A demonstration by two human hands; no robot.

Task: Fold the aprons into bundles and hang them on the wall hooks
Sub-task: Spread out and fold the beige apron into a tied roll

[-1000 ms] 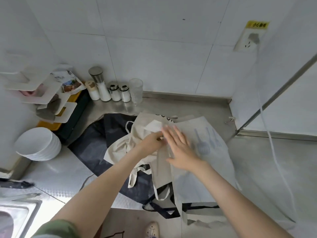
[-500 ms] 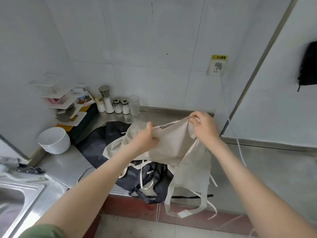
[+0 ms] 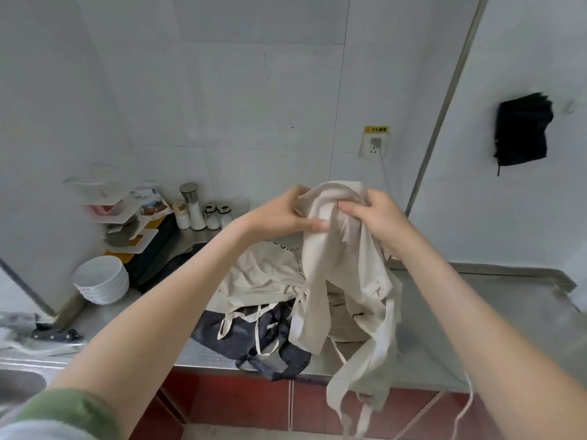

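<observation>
Steel tabletop (image 3: 476, 312) carries a dark apron (image 3: 276, 344) that spills over its front edge, with a cream apron (image 3: 260, 277) lying crumpled on top, toward the back. I see a second cream apron (image 3: 336, 265) lifted above them, its ties dangling past the front edge. A black bundle (image 3: 521, 128) hangs on the right wall. My left grip (image 3: 282, 214) and right grip (image 3: 378, 217) both clutch the lifted apron's bunched top.
</observation>
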